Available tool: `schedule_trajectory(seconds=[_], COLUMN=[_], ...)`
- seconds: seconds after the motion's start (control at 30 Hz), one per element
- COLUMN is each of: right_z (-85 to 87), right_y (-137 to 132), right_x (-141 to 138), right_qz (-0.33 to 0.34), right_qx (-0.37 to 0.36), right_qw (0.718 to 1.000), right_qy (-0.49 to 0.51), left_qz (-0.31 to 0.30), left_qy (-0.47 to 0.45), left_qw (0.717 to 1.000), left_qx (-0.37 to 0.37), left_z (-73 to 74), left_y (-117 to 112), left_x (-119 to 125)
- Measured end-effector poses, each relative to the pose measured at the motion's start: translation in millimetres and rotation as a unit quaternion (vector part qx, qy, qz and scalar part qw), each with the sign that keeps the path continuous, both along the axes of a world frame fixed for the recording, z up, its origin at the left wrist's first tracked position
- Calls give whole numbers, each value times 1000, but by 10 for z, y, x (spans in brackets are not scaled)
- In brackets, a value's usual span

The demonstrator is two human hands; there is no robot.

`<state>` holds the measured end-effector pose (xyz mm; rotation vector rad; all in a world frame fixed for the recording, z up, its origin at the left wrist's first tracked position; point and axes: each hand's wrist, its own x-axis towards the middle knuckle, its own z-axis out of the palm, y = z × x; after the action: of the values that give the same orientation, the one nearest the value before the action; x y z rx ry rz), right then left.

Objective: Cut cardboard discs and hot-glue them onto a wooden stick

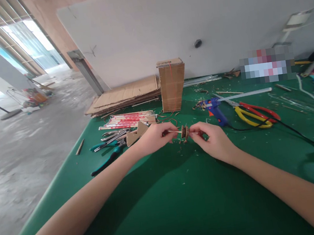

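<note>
Between my hands, above the green table, is a thin wooden stick (174, 131) with small round cardboard discs (184, 131) on it. The fingers of my left hand (157, 136) are closed round the stick on the left side of the discs. On the other side, my right hand (210, 138) pinches the stick close to the discs; its fingertips partly cover that end. A cut piece of cardboard (136, 134) lies just behind my left hand. Behind my right hand lies a blue hot glue gun (216, 111) with a clear glue stick (246, 94) in its back.
Teal-handled pliers (109, 160) lie left of my left hand, near packaged sticks (128, 120). A cardboard box (172, 86) stands at the back beside stacked cardboard sheets (126, 92). Scissors with red and yellow handles (253, 116) and a black cord (298, 135) lie to the right.
</note>
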<state>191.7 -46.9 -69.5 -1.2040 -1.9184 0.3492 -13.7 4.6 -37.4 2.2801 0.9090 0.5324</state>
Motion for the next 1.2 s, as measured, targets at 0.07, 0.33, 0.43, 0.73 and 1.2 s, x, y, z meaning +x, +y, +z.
schedule_trajectory(seconds=[0.07,0.33,0.43,0.73,1.2], right_z=[-5,-44,-51,-26,-31], right_y=[-3,-50,-60,-45,9], right_x=[14,28,22,31,53], right_qz=[10,56,60,67,34], right_qx=[6,9,1,-18,-22], right_qw=[1000,997,995,992,992], right_qy=[-6,-47,-83,-102,-122], left_qz=[-9,-66,-82,-75,6], left_qy=[-1,-1,15,32,-57], left_qw=[1000,998,996,995,998], left_qx=[7,23,36,61,26], left_z=[5,37,19,-30,-228], left_y=[-6,-59,-69,-77,17], left_x=[-4,1,5,31,56])
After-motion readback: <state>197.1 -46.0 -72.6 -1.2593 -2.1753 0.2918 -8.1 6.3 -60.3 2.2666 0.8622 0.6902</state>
